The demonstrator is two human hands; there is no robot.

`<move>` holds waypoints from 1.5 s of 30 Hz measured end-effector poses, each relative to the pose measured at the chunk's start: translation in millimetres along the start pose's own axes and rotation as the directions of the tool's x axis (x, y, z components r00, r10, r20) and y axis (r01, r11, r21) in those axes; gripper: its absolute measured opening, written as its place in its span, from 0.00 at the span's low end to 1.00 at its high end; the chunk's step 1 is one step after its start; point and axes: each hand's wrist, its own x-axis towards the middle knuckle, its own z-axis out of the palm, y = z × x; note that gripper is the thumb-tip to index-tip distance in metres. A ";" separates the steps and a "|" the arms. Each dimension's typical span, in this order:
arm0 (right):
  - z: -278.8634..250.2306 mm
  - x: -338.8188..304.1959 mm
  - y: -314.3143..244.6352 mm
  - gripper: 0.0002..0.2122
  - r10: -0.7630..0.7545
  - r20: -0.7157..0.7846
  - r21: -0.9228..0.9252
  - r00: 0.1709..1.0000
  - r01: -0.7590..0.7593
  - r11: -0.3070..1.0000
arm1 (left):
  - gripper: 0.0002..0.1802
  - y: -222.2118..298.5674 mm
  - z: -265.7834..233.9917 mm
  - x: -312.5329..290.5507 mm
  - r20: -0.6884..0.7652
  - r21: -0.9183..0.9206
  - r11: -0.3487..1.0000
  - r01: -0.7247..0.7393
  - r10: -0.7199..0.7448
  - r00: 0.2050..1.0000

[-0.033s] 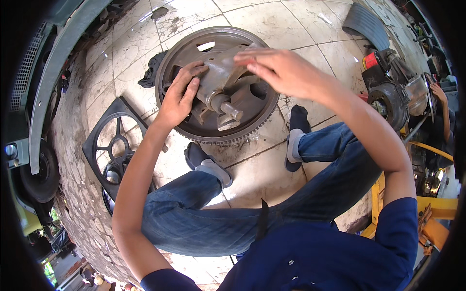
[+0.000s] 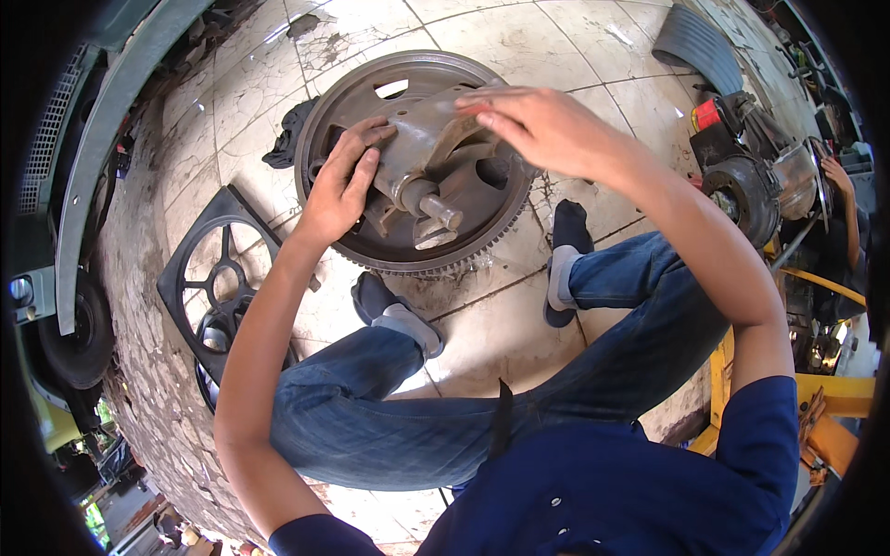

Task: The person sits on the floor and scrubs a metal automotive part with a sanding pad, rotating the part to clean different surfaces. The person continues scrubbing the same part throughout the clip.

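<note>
A large flywheel (image 2: 445,67) with a toothed rim lies on the tiled floor in front of my feet. A heavy cast metal part (image 2: 408,144) with a stubby shaft rests on it, the shaft's end pointing toward me. My left hand (image 2: 350,171) grips the casting's left side, fingers over its top and thumb apart. Above the casting's right side is my right hand (image 2: 533,128), its fingers closed on a small red piece (image 2: 478,109). Most of that piece is hidden by the fingers, so its kind cannot be made out.
A black fan shroud (image 2: 178,269) lies left of my legs, and a dark cloth (image 2: 289,134) sits beside the flywheel. To the right are a ribbed grey pad (image 2: 691,46), a gearbox-like assembly (image 2: 742,185), another person's hand (image 2: 839,176) and a yellow frame (image 2: 839,397).
My right hand has shifted slightly up and to the right with the red piece, uncovering more of the casting's edge. My left hand stays in place.
</note>
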 end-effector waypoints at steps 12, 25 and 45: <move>-3.2 8.2 18.1 0.17 0.186 0.040 -0.060 0.982 -0.184 0.981 | 0.19 -0.8 -0.3 9.0 0.000 0.016 1.000 -0.004 0.004 1.000; 1.2 0.2 2.1 0.16 0.001 -0.064 -0.072 0.998 -0.005 0.997 | 0.19 -3.9 -0.6 7.2 -0.003 0.022 1.000 0.018 -0.017 1.000; -1.9 12.1 -15.6 0.18 0.269 0.142 -0.060 0.953 -0.263 0.963 | 0.17 11.9 -7.5 16.1 -0.081 0.273 0.960 -0.055 0.080 0.993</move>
